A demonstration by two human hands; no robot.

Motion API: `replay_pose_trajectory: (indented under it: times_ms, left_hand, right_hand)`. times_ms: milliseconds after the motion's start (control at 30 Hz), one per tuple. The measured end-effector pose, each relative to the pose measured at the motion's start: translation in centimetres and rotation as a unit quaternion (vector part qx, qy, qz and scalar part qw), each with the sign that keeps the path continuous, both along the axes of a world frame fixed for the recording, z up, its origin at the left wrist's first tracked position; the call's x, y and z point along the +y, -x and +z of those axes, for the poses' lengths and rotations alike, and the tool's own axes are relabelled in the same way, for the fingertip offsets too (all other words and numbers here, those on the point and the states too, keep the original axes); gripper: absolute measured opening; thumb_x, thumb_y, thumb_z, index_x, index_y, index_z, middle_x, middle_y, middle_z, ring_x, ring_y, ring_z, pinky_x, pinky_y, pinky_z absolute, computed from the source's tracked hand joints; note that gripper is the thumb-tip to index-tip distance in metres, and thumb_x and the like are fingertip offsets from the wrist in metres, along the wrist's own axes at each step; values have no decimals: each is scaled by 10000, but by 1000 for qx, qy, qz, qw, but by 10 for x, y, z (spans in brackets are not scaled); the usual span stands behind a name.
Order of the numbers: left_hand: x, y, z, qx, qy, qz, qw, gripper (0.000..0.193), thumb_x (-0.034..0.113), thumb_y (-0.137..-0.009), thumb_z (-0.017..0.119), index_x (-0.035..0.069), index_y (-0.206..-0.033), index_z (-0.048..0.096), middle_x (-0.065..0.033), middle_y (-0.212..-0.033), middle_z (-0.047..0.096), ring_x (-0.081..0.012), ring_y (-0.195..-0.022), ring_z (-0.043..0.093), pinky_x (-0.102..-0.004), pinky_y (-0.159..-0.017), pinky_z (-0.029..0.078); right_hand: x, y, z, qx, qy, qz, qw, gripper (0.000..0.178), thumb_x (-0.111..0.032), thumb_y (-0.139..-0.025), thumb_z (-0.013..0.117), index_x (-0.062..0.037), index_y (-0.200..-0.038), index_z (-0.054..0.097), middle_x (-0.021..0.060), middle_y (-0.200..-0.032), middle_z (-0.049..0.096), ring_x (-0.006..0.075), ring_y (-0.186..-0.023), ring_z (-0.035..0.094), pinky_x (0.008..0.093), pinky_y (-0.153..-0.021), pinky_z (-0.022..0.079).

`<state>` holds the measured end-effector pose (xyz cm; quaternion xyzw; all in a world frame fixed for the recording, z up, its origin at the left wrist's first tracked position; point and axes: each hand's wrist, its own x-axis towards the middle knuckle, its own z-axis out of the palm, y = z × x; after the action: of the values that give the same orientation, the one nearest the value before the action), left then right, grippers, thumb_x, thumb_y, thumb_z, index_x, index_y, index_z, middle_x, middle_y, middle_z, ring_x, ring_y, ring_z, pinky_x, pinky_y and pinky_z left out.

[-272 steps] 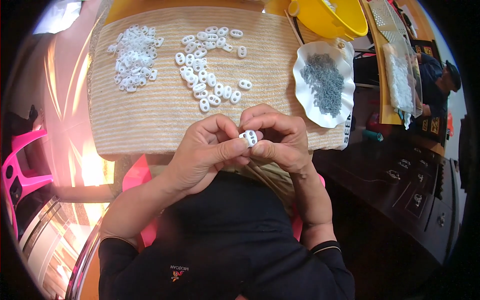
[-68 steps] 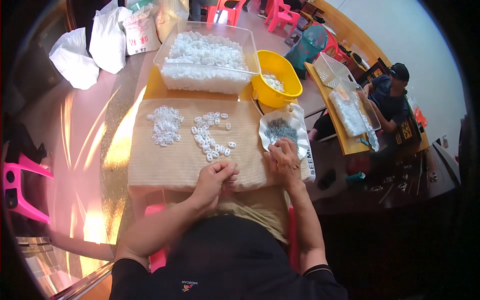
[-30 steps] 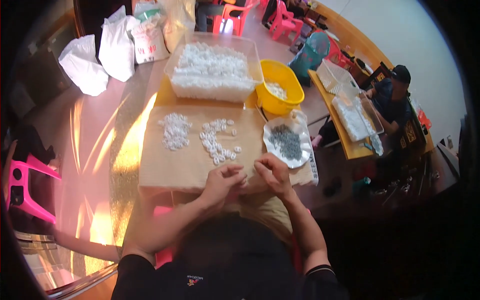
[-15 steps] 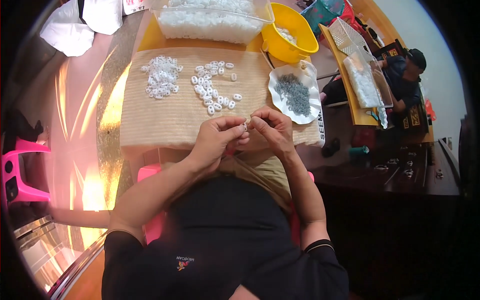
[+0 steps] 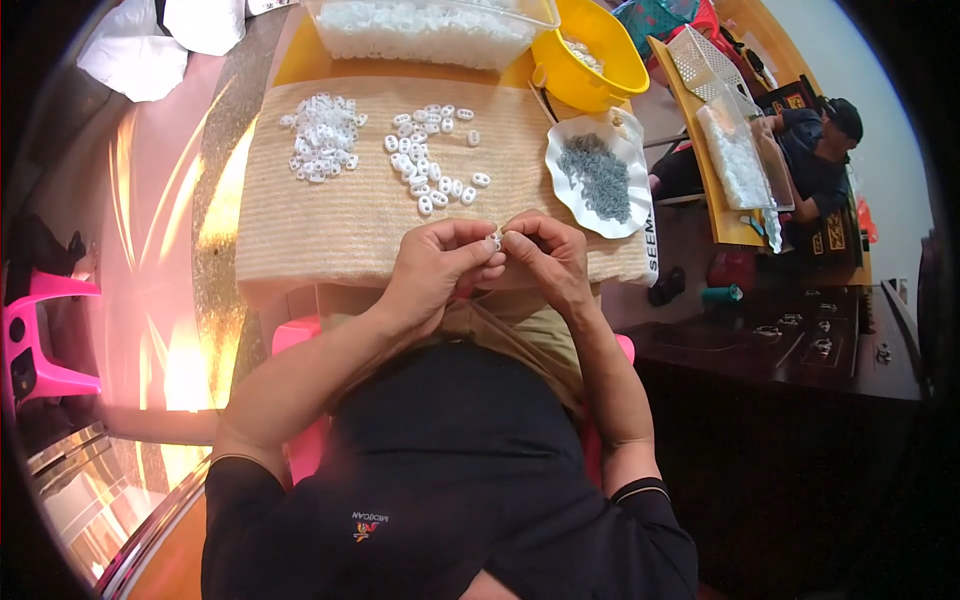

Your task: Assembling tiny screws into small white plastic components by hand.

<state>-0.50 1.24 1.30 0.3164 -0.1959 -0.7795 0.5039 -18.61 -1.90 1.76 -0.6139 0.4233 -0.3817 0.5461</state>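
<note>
My left hand pinches a small white plastic piece between thumb and fingertips, at the table's near edge. The fingertips of my right hand are closed and meet it from the other side; anything between them is too small to make out. Just beyond the hands, several white oval pieces with two holes lie loosely spread on the ribbed tan table cover. A heap of translucent white pieces sits farther left. To the right, a wavy-edged white dish holds many tiny grey pieces.
At the table's far side stand a clear tub full of white pieces and a yellow basin. Another person sits at a table on the right, by a second clear tub. A pink stool stands at left.
The table and its contents sit slightly higher in the picture, as the view has tilted a little. Both hands stay together on the white piece, with only small finger movement.
</note>
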Motion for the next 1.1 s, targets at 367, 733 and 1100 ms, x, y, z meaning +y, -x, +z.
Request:
replay_pose_trajectory:
  times_ms: [367,733,1100]
  left_hand:
    - [0,0,1,1,-6,3,1000,175,49,-887,622,-41,-1030,575,-100,-879,648,-130,-766,638,-252,-696,553]
    - [0,-1,1,-6,-4,7,1000,162,47,-887,621,-35,-1021,582,-95,-886,648,-128,-766,636,-244,-700,550]
    - [1,-1,1,-5,-8,4,1000,167,45,-880,630,-40,-1016,584,-99,-891,650,-132,-762,639,-242,-697,549]
  right_hand:
    - [2,-1,3,-2,1,8,1000,77,-60,-880,637,16,-890,638,20,-880,616,76,-828,548,214,-747,442]
    - [2,-1,-2,-2,16,6,1000,89,-67,-885,637,21,-893,634,19,-884,615,68,-819,546,206,-739,442]
    - [3,-1,-1,-1,17,12,1000,83,-59,-885,637,21,-904,637,18,-871,621,68,-809,551,205,-725,446]
